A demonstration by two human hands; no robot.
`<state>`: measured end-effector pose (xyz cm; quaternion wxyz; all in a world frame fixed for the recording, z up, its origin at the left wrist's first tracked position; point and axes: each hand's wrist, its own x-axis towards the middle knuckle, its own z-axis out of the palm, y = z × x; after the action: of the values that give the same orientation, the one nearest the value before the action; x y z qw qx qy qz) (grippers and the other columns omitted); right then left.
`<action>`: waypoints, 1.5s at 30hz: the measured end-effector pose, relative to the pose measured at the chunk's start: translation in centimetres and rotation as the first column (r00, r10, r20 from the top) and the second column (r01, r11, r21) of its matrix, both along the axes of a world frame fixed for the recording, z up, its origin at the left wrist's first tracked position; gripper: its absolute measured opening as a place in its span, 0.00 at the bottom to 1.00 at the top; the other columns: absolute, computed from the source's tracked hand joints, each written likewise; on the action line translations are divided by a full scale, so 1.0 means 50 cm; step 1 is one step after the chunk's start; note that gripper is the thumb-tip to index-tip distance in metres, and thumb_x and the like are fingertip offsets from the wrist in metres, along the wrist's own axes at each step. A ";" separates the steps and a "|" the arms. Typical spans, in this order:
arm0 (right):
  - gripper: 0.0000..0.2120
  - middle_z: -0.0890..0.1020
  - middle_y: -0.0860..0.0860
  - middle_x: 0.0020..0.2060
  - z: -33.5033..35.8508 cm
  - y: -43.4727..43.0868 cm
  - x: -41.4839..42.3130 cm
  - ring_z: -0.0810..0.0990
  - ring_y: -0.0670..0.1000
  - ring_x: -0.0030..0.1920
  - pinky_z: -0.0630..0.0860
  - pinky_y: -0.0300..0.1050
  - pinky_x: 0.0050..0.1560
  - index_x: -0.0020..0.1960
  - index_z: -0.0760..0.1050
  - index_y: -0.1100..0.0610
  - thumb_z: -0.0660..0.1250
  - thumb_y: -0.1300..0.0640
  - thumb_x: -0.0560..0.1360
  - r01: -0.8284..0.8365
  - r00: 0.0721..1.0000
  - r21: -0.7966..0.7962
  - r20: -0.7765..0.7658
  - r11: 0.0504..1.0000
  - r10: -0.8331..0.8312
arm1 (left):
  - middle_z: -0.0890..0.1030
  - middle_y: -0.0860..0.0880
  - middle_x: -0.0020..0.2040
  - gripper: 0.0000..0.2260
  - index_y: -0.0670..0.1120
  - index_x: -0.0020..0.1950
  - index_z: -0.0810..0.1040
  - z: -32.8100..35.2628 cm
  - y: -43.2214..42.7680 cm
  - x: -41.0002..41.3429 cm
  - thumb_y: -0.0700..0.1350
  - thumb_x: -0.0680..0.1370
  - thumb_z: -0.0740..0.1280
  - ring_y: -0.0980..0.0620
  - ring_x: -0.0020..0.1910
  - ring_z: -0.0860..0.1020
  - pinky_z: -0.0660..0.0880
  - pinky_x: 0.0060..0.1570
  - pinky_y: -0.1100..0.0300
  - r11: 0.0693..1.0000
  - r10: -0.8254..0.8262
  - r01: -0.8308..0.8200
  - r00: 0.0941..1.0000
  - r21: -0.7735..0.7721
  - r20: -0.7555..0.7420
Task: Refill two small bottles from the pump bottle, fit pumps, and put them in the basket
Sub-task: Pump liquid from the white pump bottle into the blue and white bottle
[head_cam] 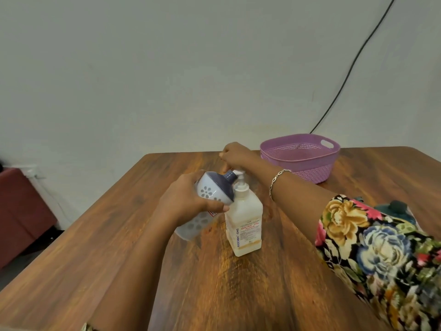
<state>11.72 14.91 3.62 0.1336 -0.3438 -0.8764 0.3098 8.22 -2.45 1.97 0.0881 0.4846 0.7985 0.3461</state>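
So that soap drops straight in, the left hand (188, 199) grips the small bottle (212, 187) tilted, neck at the spout of the pump bottle (243, 223); the right hand (236, 152) curls its fingers over the pump head, basket (310, 172) behind.

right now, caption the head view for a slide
Left hand tilts a small bottle to the pump bottle, right hand at its pump head.
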 end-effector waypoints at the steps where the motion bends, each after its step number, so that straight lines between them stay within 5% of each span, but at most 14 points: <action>1: 0.15 0.80 0.61 0.53 0.003 -0.002 0.000 0.76 0.55 0.46 0.68 0.42 0.44 0.60 0.73 0.66 0.57 0.57 0.80 -0.021 1.000 -0.031 0.012 0.999 0.021 | 0.78 0.52 0.44 0.28 0.51 0.58 0.74 0.000 0.001 -0.003 0.53 0.60 0.78 0.52 0.42 0.77 0.78 0.44 0.53 1.000 0.010 -0.010 1.000 -0.007 -0.014; 4: 0.14 0.79 0.60 0.53 -0.006 -0.002 0.002 0.76 0.54 0.43 0.69 0.42 0.38 0.62 0.72 0.65 0.57 0.59 0.80 -0.017 0.991 -0.021 0.134 1.000 0.020 | 0.78 0.52 0.45 0.30 0.50 0.59 0.74 -0.007 0.001 -0.005 0.55 0.60 0.77 0.53 0.42 0.77 0.77 0.42 0.55 1.000 0.010 -0.011 1.000 -0.014 -0.017; 8: 0.14 0.77 0.57 0.58 -0.026 0.000 0.005 0.76 0.56 0.53 0.70 0.44 0.49 0.60 0.73 0.63 0.60 0.56 0.78 0.003 0.969 0.091 0.244 0.996 -0.025 | 0.78 0.53 0.45 0.32 0.51 0.62 0.73 -0.022 0.005 -0.004 0.54 0.60 0.77 0.54 0.43 0.76 0.76 0.43 0.56 0.999 0.030 -0.030 1.000 -0.031 -0.008; 13: 0.12 0.79 0.57 0.53 -0.019 0.003 0.003 0.77 0.56 0.50 0.70 0.44 0.45 0.57 0.75 0.64 0.59 0.61 0.77 0.048 0.993 0.010 0.109 0.999 -0.048 | 0.79 0.52 0.46 0.35 0.51 0.63 0.73 -0.012 0.004 -0.005 0.56 0.58 0.77 0.52 0.43 0.78 0.78 0.45 0.52 1.000 0.016 -0.016 1.000 -0.027 0.016; 18: 0.15 0.77 0.64 0.58 -0.002 -0.005 0.008 0.76 0.63 0.59 0.71 0.47 0.47 0.62 0.72 0.68 0.57 0.65 0.78 0.025 0.999 -0.162 -0.024 0.987 -0.029 | 0.79 0.52 0.45 0.31 0.52 0.60 0.74 -0.001 0.003 -0.004 0.54 0.59 0.78 0.52 0.42 0.78 0.79 0.45 0.50 1.000 -0.002 0.002 1.000 -0.007 0.018; 21: 0.14 0.78 0.59 0.58 -0.012 -0.007 0.010 0.77 0.58 0.57 0.73 0.47 0.53 0.60 0.74 0.64 0.57 0.61 0.78 0.053 0.995 -0.057 0.085 0.997 -0.048 | 0.79 0.52 0.46 0.33 0.52 0.62 0.73 -0.003 0.006 -0.008 0.55 0.58 0.77 0.52 0.44 0.78 0.79 0.46 0.51 1.000 -0.011 0.011 1.000 -0.027 0.013; 27: 0.12 0.77 0.59 0.54 -0.015 -0.012 0.013 0.73 0.55 0.48 0.68 0.44 0.45 0.56 0.74 0.66 0.57 0.61 0.79 0.028 0.976 0.002 0.214 1.000 -0.027 | 0.78 0.53 0.44 0.27 0.54 0.57 0.74 -0.014 0.002 -0.006 0.52 0.60 0.78 0.53 0.42 0.77 0.78 0.44 0.53 0.999 -0.016 0.017 0.999 -0.032 0.031; 30: 0.13 0.77 0.59 0.58 0.002 -0.008 0.006 0.76 0.56 0.52 0.71 0.44 0.48 0.58 0.74 0.65 0.57 0.60 0.79 0.029 0.988 0.003 0.150 1.000 -0.029 | 0.79 0.52 0.42 0.23 0.57 0.51 0.75 -0.003 0.002 -0.009 0.53 0.60 0.79 0.52 0.41 0.78 0.78 0.43 0.51 0.999 -0.036 0.036 0.998 0.007 0.059; 34: 0.15 0.75 0.59 0.61 0.010 -0.013 0.011 0.75 0.58 0.60 0.71 0.45 0.55 0.63 0.71 0.65 0.56 0.59 0.80 0.051 0.988 -0.034 0.144 0.998 -0.046 | 0.78 0.53 0.46 0.31 0.53 0.59 0.74 0.000 0.002 -0.016 0.54 0.59 0.78 0.53 0.43 0.77 0.78 0.44 0.55 1.000 -0.016 0.017 1.000 -0.026 0.011; 39: 0.14 0.77 0.59 0.54 -0.026 -0.005 0.012 0.75 0.57 0.52 0.71 0.47 0.52 0.58 0.74 0.65 0.56 0.58 0.80 0.046 0.974 0.051 0.220 0.998 -0.056 | 0.78 0.53 0.44 0.26 0.54 0.54 0.74 -0.010 0.004 -0.004 0.52 0.60 0.78 0.55 0.42 0.77 0.78 0.44 0.55 0.999 -0.025 0.027 0.999 -0.044 0.035; 45: 0.16 0.77 0.59 0.56 -0.022 0.000 0.011 0.76 0.59 0.56 0.70 0.46 0.51 0.58 0.73 0.64 0.55 0.54 0.80 0.058 0.992 0.033 0.111 0.998 -0.061 | 0.78 0.53 0.43 0.25 0.55 0.53 0.74 -0.001 0.003 0.000 0.51 0.60 0.78 0.54 0.41 0.77 0.78 0.44 0.54 0.999 -0.016 0.018 0.999 -0.037 0.030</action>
<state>12.28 14.89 2.55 0.0988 -0.3844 -0.8764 0.2728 8.20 -2.28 1.93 0.1119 0.4845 0.7992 0.3376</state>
